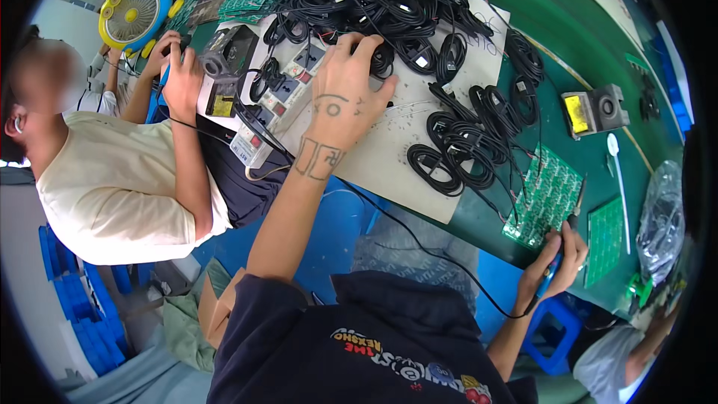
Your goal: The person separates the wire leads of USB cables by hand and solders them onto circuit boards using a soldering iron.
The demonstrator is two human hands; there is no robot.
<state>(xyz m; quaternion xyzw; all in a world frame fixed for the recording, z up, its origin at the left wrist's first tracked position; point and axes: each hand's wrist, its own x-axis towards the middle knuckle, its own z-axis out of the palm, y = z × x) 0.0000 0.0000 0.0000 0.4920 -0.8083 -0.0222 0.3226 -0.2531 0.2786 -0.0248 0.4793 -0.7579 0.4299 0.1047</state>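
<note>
My left hand [345, 97] covers part of the black cable pile [389, 7], so I can't tell what its fingertips grip. Right of that pile, my right hand [557, 262] hides the soldering iron's [572, 213] handle. Left of it, a co-worker's face is blurred. Far right, a clear bag's [662, 221] contents are unreadable, another person cut off.

Blk coiled cable bundle [389, 45] on paper; soldering iron [574, 213] tilted over PCB.
</note>
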